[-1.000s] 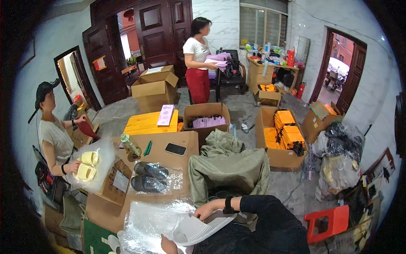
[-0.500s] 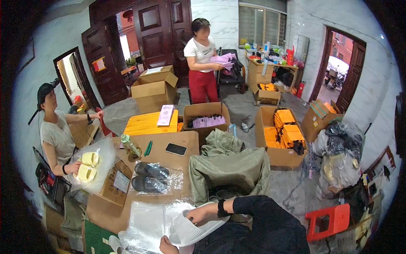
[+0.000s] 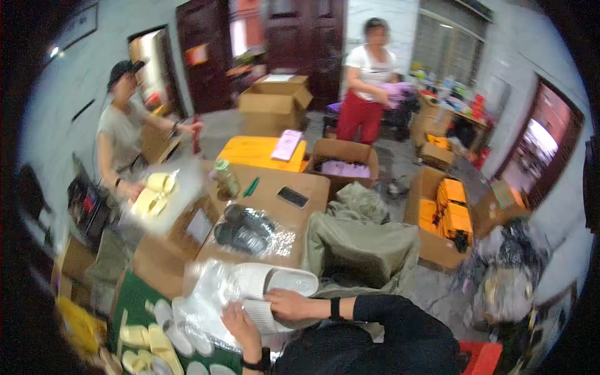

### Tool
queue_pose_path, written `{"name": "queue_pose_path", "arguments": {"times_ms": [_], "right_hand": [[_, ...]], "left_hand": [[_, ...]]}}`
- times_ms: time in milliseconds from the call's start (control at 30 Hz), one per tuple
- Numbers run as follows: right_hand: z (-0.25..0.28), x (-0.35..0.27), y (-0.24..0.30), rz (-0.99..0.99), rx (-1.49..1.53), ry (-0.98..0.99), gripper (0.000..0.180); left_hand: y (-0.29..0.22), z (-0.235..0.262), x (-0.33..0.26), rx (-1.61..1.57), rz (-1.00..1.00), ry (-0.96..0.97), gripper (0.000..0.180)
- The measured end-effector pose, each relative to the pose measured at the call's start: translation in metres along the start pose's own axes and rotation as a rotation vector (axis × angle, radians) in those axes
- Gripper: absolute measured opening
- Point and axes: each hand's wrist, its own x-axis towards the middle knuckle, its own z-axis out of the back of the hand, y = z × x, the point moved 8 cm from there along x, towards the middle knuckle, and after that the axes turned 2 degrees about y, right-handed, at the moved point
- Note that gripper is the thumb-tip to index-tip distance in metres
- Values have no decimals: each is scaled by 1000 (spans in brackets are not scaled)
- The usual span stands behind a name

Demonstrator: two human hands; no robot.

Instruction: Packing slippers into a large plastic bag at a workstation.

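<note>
A pair of white slides (image 3: 297,281) lies side by side on the near part of the table, toes toward the left. My right hand (image 3: 292,305) is closed on the nearer slide at its strap edge, fingertips inside the foot opening. Fingers outstretched, my left hand (image 3: 242,328) rests against the toe of that nearer slide and the edge of a clear plastic bag (image 3: 209,297). The bag lies crumpled to the left of the slides, touching their toes. Whether the toes are inside it I cannot tell.
Dark slides in clear plastic (image 3: 250,231), a phone (image 3: 292,197) and a green-capped bottle (image 3: 227,181) sit farther back. Yellow and white slides (image 3: 150,340) lie on a green surface at left. One co-worker holds bagged yellow slides (image 3: 153,194); another stands behind open cartons (image 3: 344,150).
The view has swung left and down, blurring slightly. Both white slides now show side by side. My left hand has come up onto the near slide's toe; my right hand still grips a slide.
</note>
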Motion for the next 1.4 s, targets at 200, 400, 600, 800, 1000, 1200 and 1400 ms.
{"name": "queue_pose_path", "arguments": {"times_ms": [200, 400, 600, 800, 1000, 1200, 1400], "right_hand": [[-18, -1, -2, -195, 72, 118, 20], [-27, 17, 4, -210, 58, 67, 26], [-43, 14, 13, 99, 0, 92, 25], [-75, 24, -18, -181, 159, 120, 29], [-49, 35, -8, -214, 204, 3, 20], [-45, 22, -34, -182, 424, 126, 19], [-19, 15, -89, -409, 775, 231, 21]], "left_hand": [[-30, 8, 4, 81, -139, -2, 30], [-34, 21, -6, 41, -73, -7, 33], [-26, 27, -11, -40, -132, -29, 33], [-42, 20, -22, 56, -187, 119, 33], [3, 51, -23, 46, 116, -241, 31], [52, 69, -8, -139, 352, -216, 28], [101, 88, 20, -400, 477, -124, 23]]}}
